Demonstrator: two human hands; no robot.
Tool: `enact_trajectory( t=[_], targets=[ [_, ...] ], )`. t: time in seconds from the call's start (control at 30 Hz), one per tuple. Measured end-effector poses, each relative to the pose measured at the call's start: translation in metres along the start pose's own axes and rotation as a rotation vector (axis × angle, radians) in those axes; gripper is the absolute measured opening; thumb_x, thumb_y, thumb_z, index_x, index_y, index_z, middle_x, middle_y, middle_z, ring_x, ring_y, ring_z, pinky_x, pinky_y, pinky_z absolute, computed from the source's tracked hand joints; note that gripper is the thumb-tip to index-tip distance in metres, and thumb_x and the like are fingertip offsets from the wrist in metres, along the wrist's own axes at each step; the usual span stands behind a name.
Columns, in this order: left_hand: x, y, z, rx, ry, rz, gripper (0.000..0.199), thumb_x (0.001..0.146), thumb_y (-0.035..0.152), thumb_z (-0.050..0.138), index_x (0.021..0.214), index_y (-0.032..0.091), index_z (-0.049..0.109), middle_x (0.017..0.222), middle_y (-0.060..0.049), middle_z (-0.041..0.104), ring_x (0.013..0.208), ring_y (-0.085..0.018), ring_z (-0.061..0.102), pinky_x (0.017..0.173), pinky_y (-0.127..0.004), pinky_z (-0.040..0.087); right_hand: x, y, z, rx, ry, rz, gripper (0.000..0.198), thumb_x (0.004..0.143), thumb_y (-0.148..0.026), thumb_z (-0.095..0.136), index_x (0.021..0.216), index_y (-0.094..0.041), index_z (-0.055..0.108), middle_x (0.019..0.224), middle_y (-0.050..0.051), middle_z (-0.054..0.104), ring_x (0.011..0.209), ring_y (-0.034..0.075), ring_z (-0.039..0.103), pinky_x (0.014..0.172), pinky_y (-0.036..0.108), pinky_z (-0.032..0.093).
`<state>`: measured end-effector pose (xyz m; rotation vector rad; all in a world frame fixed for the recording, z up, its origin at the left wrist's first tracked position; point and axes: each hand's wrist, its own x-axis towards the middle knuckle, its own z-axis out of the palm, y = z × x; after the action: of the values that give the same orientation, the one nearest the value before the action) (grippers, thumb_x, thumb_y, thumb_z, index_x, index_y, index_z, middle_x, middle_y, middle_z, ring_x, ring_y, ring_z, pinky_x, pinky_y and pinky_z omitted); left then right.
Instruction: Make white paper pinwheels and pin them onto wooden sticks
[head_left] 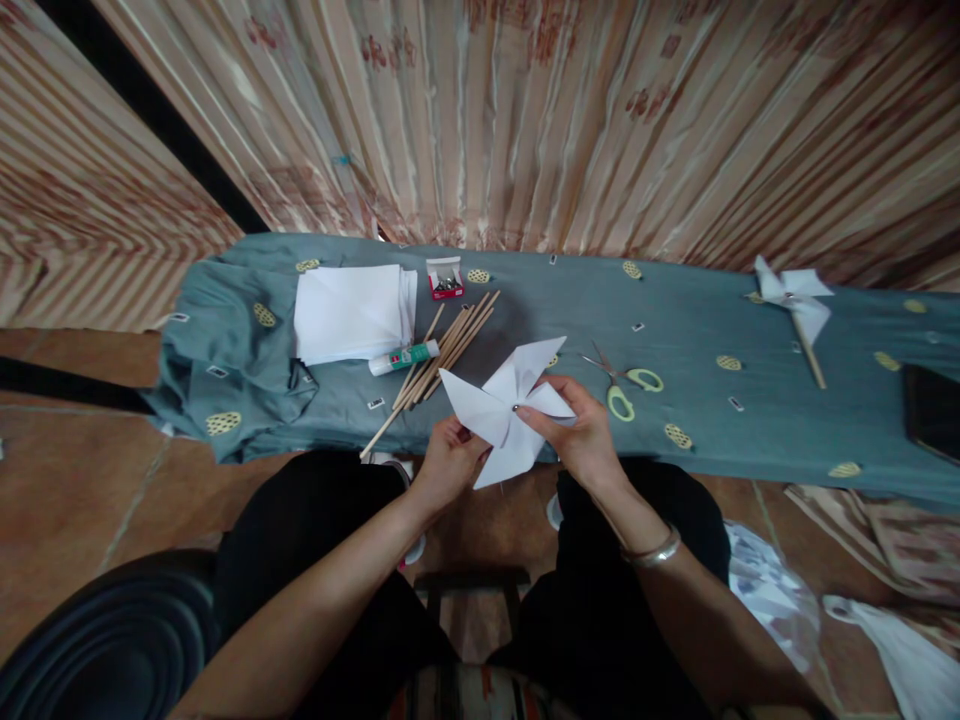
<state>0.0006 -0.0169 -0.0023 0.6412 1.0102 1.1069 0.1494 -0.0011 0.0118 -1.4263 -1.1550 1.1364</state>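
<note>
A white paper pinwheel (504, 408) is held up between my two hands, above the near edge of the cloth-covered table. My left hand (452, 460) grips it from the lower left, with the fingers partly hidden behind the paper. At the middle of the pinwheel sits a small dark metal pin. My right hand (581, 428) is closed on the right side, its thumb against the centre beside the pin and its fingers behind the paper. Whether a stick is behind the pinwheel I cannot tell.
Wooden sticks (450, 350), a glue stick (403, 358), a paper stack (349, 312) and a red box of pins (445, 278) lie to the left. Scissors (621, 385) rest at right. Another pinwheel on a stick (796, 300) and a dark device (932, 410) lie farther right.
</note>
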Motion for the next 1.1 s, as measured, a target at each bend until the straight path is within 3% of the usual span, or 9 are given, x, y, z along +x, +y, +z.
enact_trajectory(
  t=[0.13,0.37,0.7,0.8,0.87,0.97,1.1],
  targets=[
    [-0.001,-0.001,0.0,-0.044,-0.033,-0.037,0.025,0.057,0.03,0.084,0.071,0.013,0.071,0.058,0.002,0.064,0.051,-0.009,0.048,0.053,-0.022,0.035,-0.002,-0.002,0.0,-0.002,0.01,-0.014,0.036,0.061,-0.038,0.08,0.089,-0.022,0.062,0.082,0.0,0.072,0.072,0.019,0.065,0.064,0.03,0.052],
    [-0.001,0.001,0.001,-0.055,-0.029,-0.068,0.021,0.057,0.026,0.082,0.061,0.013,0.065,0.052,0.004,0.055,0.049,-0.006,0.042,0.051,-0.02,0.033,-0.004,-0.005,0.0,-0.011,0.002,-0.021,0.035,0.063,-0.039,0.079,0.087,-0.022,0.062,0.08,0.0,0.072,0.07,0.018,0.064,0.063,0.029,0.052],
    [0.0,0.009,0.0,0.051,-0.007,0.003,0.026,0.054,0.021,0.077,0.043,0.015,0.053,0.042,0.006,0.046,0.044,-0.005,0.033,0.044,-0.018,0.025,-0.012,-0.012,0.0,-0.017,-0.008,-0.076,0.029,0.068,-0.037,0.078,0.09,-0.024,0.063,0.083,0.0,0.075,0.068,0.018,0.067,0.059,0.029,0.054],
    [0.001,0.011,-0.006,0.059,-0.022,0.01,0.018,0.058,0.018,0.074,0.049,0.014,0.059,0.045,0.005,0.052,0.046,-0.005,0.039,0.046,-0.018,0.03,-0.027,-0.021,-0.004,-0.145,-0.019,-0.22,0.023,0.077,-0.032,0.073,0.098,-0.026,0.063,0.08,-0.001,0.075,0.063,0.017,0.068,0.055,0.027,0.054],
    [0.001,0.014,-0.009,0.02,-0.051,-0.022,0.009,0.059,0.02,0.077,0.063,0.014,0.07,0.055,0.003,0.061,0.05,-0.007,0.047,0.05,-0.019,0.037,-0.039,-0.026,-0.009,-0.275,0.0,-0.402,0.023,0.079,-0.026,0.073,0.1,-0.029,0.064,0.083,-0.001,0.076,0.067,0.018,0.071,0.058,0.028,0.057],
    [0.0,0.022,-0.009,-0.038,-0.131,-0.095,0.018,0.055,0.02,0.081,0.071,0.015,0.077,0.072,-0.003,0.07,0.061,-0.012,0.058,0.056,-0.022,0.044,-0.053,-0.032,-0.017,-0.392,-0.027,-0.677,0.037,0.082,-0.017,0.069,0.115,-0.032,0.061,0.094,0.001,0.077,0.08,0.021,0.074,0.069,0.033,0.061],
    [-0.005,0.031,-0.003,-0.071,-0.225,-0.125,0.012,0.054,0.02,0.084,0.065,0.017,0.078,0.073,-0.005,0.069,0.062,-0.012,0.058,0.058,-0.024,0.045,-0.06,-0.039,-0.031,-0.5,-0.204,-0.834,0.055,0.083,-0.018,0.066,0.135,-0.03,0.052,0.107,0.004,0.076,0.103,0.026,0.071,0.087,0.04,0.061]
  ],
)
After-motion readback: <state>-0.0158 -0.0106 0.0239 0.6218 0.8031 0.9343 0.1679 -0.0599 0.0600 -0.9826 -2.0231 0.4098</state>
